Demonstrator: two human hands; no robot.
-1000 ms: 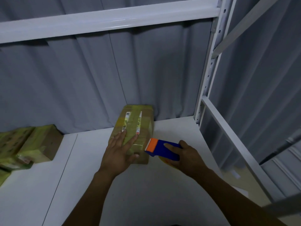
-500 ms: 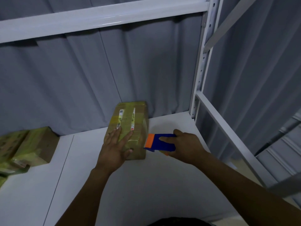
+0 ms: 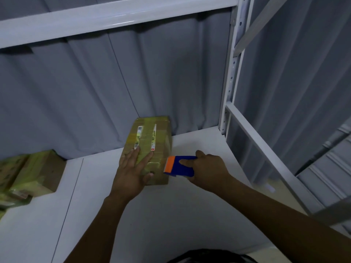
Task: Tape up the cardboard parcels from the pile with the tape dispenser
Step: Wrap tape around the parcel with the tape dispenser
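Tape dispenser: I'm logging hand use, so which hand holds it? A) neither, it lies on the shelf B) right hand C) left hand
B: the right hand grips the blue-and-orange tape dispenser beside the parcel, while the left hand lies flat on the parcel.

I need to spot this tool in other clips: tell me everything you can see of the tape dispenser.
The tape dispenser is a blue, plastic-looking block with an orange front end. It is held roughly level, orange end pointing left at the right side of the cardboard parcel, seemingly touching it. The right hand grips it: thumb on the near face, fingers over the top. No tape roll shows.
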